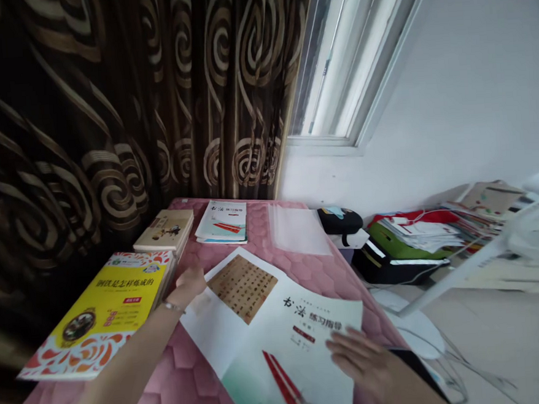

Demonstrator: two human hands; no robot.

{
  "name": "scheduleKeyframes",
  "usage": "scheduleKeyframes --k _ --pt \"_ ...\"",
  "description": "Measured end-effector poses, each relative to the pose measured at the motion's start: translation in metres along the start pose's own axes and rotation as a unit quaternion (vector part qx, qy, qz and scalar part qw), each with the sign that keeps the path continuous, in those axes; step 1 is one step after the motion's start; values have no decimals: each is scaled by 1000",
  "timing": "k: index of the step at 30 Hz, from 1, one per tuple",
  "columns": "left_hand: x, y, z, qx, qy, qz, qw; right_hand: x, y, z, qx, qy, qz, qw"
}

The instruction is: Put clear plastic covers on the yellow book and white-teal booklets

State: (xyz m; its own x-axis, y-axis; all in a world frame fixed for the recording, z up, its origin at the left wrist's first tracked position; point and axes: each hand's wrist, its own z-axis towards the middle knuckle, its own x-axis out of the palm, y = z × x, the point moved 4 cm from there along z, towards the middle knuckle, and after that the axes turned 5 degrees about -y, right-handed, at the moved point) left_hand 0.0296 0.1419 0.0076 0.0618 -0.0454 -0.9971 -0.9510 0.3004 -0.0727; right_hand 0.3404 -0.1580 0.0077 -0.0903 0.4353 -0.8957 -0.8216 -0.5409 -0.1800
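Observation:
A calligraphy workbook [303, 359] lies on the pink quilted cover [185, 380], its pale cover spread wide. Black title characters and a red shape mark its front, and the part at the left carries a brown picture of written characters. My left hand [191, 287] is closed at the left edge of this cover, with the fingertips partly hidden. Stretched fingers of my right hand [363, 358] rest over the right side of the front cover, slightly blurred.
A yellow book [119, 292] lies at the left, near a tan book stack [165, 229]. Farther back are more workbooks [222, 220] and a translucent sheet [297, 231]. Beyond the right edge stand a white fan [467, 262], a dark bag [393, 261] and piled papers [423, 231].

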Motion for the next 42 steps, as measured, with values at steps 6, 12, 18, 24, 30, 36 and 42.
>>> scheduleKeyframes --k 6,12,18,24,30,36,42 --pt "18 9 -74 -102 19 -34 994 28 -91 16 68 155 32 985" --pt "24 0 -103 -110 -9 -77 991 43 -122 50 70 178 24 981" --pt "17 -8 -115 -120 -35 -30 992 64 -131 33 117 156 22 980" --pt "18 -37 -131 3 -124 64 990 54 -72 78 144 149 80 975" --pt "64 -48 -149 80 -224 51 970 78 41 184 47 131 220 966" --pt "88 -44 -163 103 -313 49 943 134 72 239 -27 157 257 953" --pt "85 -47 -164 84 -326 23 941 169 31 278 17 171 194 966"
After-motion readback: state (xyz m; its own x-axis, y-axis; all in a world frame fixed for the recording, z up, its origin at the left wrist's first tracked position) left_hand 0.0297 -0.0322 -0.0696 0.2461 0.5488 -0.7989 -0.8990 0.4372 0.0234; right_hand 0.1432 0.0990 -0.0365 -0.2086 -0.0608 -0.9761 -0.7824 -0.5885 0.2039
